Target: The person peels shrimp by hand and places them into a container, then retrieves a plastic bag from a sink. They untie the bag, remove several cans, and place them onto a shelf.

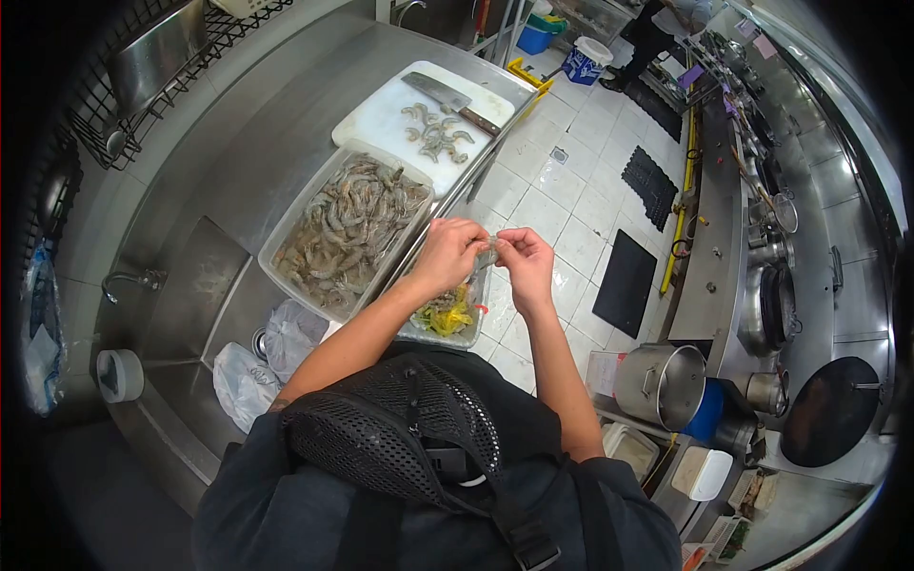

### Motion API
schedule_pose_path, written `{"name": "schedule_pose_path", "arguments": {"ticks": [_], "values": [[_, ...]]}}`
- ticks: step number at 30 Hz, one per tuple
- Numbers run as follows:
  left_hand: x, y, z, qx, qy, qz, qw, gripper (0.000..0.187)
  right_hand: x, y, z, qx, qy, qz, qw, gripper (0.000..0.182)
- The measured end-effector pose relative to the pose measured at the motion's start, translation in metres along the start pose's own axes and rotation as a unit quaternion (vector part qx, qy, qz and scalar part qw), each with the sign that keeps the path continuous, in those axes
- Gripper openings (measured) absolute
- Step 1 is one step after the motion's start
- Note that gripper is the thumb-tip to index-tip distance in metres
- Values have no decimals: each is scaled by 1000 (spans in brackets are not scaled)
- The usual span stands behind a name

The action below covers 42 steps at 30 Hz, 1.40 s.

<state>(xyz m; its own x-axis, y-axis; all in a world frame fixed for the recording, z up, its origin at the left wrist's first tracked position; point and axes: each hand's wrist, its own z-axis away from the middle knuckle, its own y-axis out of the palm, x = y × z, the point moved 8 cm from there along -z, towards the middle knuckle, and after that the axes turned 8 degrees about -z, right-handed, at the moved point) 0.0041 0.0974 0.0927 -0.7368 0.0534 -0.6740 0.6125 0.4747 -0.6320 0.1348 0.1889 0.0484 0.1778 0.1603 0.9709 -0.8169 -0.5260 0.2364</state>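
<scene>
The left hand (452,255) and right hand (526,270) pinch a small shrimp (489,245) between their fingertips, above a scrap container (433,340). Beside them, a tub (277,231) of shrimp stands on the steel desk (267,124); farther off, a cutting board (376,114) bears a cleaver (436,91) and loose shrimp.

Behind the shrimp tub (350,233) lies the cutting board (367,119) (cleaver (436,92) on it).

Bright, even overhead light — soft glare on the steel counter (286,95) and tiled floor (562,205) — with fisheye bending and black, vignetted corners.
</scene>
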Motion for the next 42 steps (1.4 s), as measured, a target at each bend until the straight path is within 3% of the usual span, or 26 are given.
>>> {"name": "schedule_pose_path", "arguments": {"ticks": [1,3,7,9,12,14,15,17,25,28,32,34,36,37,39,40,42], "values": [[2,2,0,0,-10,19,1000,10,1,-2,0,0,-1,0,1000,6],[22,11,-1,-1,-43,36,998,10,-17,-3,3,-12,115,-205,972,10],[64,30,15,39,-107,17,993,11,-10,-4,1,1,98,-230,968,12],[59,35,22,44,-76,6,996,16,-11,-7,3,-11,101,-195,975,12],[60,32,18,-17,-131,105,986,27,-16,-4,2,-11,114,-187,976,13],[69,46,17,-8,-213,364,907,37,-21,-3,2,-14,118,-184,976,13],[63,43,15,-11,-213,364,906,37,-24,-3,1,-17,121,-182,976,13],[43,42,11,76,-210,350,910,34,-24,1,0,-6,116,-184,976,12],[43,35,16,7,-216,308,926,20,-16,10,2,-11,66,-57,996,7],[39,23,14,-40,-158,254,954,17,-12,12,5,-17,55,-51,997,7],[37,15,13,-48,-97,145,983,19,-28,6,4,-8,129,-70,989,5],[44,21,14,-35,-134,207,969,18,-26,9,8,30,178,-147,972,5],[52,20,16,-22,-209,256,944,17,-26,8,11,36,181,-141,973,8],[56,21,11,-14,-189,256,948,17,-25,5,12,28,161,-146,976,8],[83,23,9,-29,-241,222,944,19,-35,2,17,30,188,-139,972,15],[78,20,3,-24,-227,222,948,19,-34,1,18,26,174,-142,974,15],[46,12,-6,13,-65,-26,997,25,-37,-4,24,-14,180,-180,967,23]]}}
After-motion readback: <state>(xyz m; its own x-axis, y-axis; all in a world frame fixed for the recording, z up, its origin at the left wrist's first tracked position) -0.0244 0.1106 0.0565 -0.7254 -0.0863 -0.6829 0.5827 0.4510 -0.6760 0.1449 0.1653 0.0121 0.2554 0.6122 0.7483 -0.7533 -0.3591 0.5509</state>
